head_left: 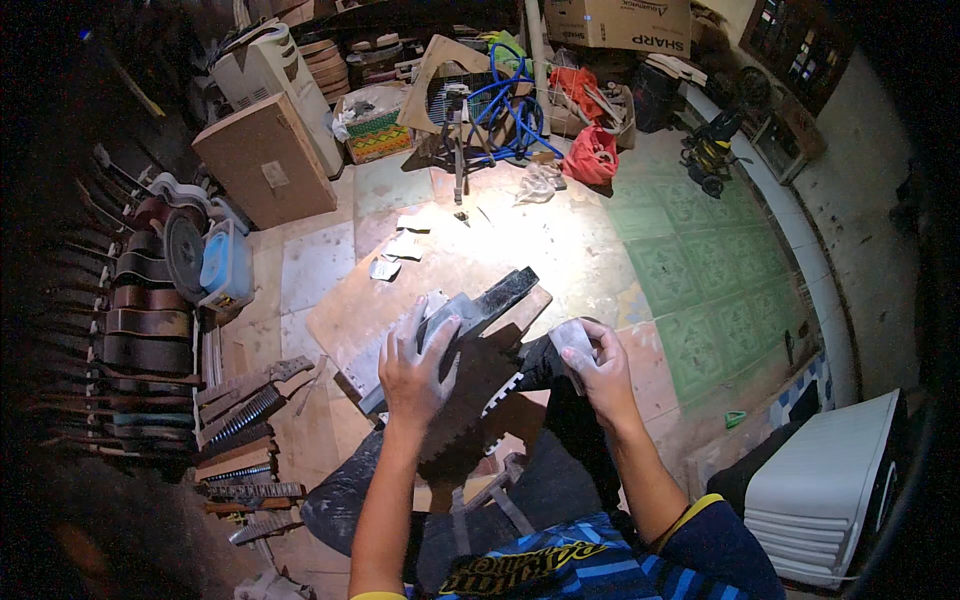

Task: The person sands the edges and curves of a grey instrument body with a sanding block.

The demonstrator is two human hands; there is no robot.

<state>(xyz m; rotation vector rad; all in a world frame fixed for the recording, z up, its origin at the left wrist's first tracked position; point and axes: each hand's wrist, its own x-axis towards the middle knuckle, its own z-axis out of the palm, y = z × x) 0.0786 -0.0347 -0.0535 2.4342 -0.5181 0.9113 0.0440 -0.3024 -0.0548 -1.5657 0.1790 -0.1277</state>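
My left hand point(412, 368), dusty with pale powder, is wrapped over a long grey-and-black piece point(505, 292) whose squared dark end points away to the right. What the piece is, I cannot make out; my fingers cover its middle. My right hand point(602, 375) pinches a small folded grey sheet, like sandpaper point(568, 342), apart from the piece. Beneath my hands lies a tan board point(335, 318) on the floor, with several torn pale scraps point(404, 245) on and beside its far part.
Several guitar bodies point(150, 325) stand in a row at the left, with guitar necks point(240, 415) lying near them. A blue hose point(510, 100), a red bag point(592, 155) and cartons point(618, 25) fill the back. A white plastic casing point(825, 490) stands at right.
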